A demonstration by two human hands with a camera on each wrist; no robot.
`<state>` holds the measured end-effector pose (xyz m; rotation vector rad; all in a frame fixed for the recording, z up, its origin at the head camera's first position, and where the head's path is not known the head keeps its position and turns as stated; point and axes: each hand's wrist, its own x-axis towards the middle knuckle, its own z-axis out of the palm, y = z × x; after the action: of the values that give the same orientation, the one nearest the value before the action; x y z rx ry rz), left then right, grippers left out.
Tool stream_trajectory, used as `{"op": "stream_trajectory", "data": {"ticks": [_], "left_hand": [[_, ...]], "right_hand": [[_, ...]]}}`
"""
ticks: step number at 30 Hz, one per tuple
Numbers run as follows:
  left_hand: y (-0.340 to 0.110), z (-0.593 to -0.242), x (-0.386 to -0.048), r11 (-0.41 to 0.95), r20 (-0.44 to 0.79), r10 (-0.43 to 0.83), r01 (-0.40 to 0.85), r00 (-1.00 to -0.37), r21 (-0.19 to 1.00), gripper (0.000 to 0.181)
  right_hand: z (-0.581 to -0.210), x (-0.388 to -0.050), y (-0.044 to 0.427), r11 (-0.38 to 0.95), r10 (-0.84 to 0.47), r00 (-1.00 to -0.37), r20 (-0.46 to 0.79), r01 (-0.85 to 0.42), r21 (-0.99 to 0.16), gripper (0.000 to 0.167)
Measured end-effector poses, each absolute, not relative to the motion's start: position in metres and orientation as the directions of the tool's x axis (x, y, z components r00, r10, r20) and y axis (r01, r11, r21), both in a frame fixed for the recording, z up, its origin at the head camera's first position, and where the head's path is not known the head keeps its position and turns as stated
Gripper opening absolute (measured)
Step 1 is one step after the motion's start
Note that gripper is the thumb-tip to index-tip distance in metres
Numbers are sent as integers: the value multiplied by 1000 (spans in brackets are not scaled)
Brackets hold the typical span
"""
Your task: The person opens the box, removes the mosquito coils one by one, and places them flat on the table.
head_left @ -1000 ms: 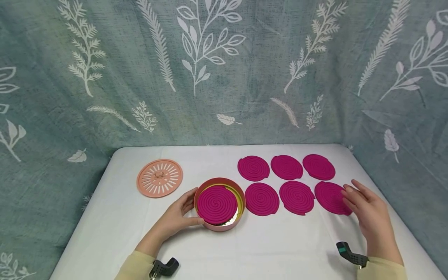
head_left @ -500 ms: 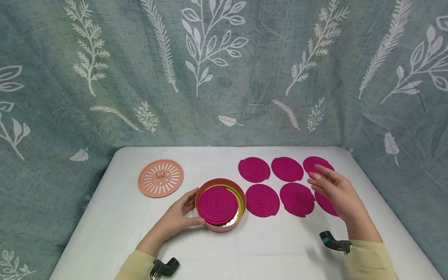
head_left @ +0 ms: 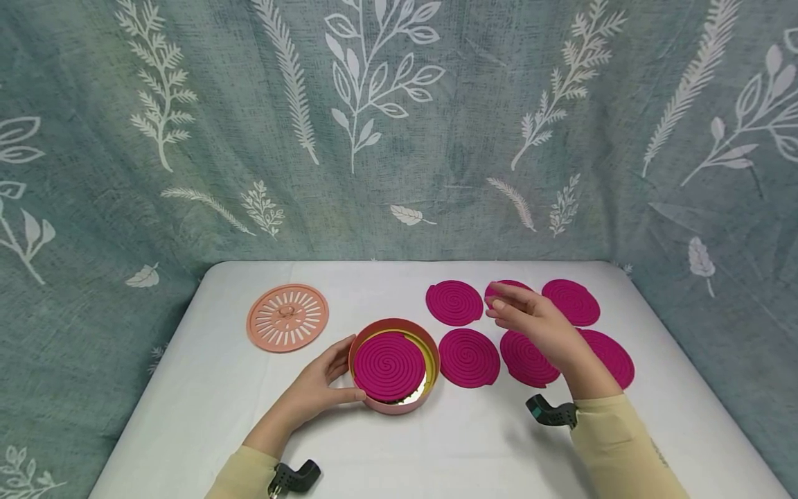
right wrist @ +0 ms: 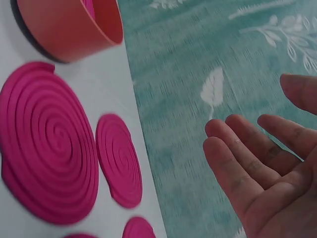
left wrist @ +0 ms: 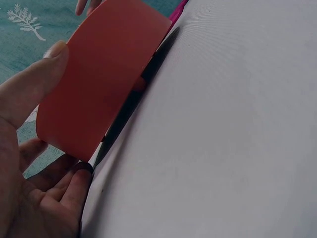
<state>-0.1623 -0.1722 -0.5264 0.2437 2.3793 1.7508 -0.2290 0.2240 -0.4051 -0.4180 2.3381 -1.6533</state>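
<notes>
My left hand [head_left: 322, 382] grips the side of a round orange-pink tin [head_left: 394, 407], thumb at the front and fingers around the left. Inside lies a magenta mosquito coil [head_left: 388, 365], over a yellow inner ring [head_left: 430, 360]. In the left wrist view the thumb presses the tin's wall [left wrist: 99, 79]. My right hand [head_left: 541, 324] hovers over the coils with fingers apart and nothing held. The right wrist view shows its fingers loosely extended, away from the nearest coil [right wrist: 54, 144]. It partly hides a back-row coil [head_left: 508, 285] and a front-row coil [head_left: 526, 360].
More magenta coils lie in two rows right of the tin, such as the front-left coil [head_left: 469, 358] and the back-right coil [head_left: 571, 302]. A slotted orange lid [head_left: 287, 317] lies at the left. A leaf-patterned curtain [head_left: 399, 138] stands behind the white table [head_left: 399, 457].
My right hand has moved left across the coils, from the right-hand end toward the middle, uncovering the coil at the right. The left hand and tin stay put.
</notes>
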Motion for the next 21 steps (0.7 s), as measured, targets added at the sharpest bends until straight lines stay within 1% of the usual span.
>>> {"op": "stream_trajectory", "data": {"ticks": [5, 9, 15, 21], "left_hand": [[-173, -527, -162, 285, -37, 245, 35, -969, 958, 108], [-174, -527, -162, 285, -29, 253, 45, -967, 958, 107], [-174, -527, -163, 298, -24, 250, 53, -968, 953, 108], [-174, -528, -163, 286, -25, 253, 50, -967, 957, 109]], "right_hand": [[-405, -234, 202, 310, -433, -901, -39, -108, -945, 59], [-408, -235, 186, 345, -475, -879, -46, -137, -929, 59], [-413, -236, 164, 385, -501, -859, -105, -113, -916, 56], [-419, -236, 146, 347, -557, -826, -91, -132, -928, 54]]}}
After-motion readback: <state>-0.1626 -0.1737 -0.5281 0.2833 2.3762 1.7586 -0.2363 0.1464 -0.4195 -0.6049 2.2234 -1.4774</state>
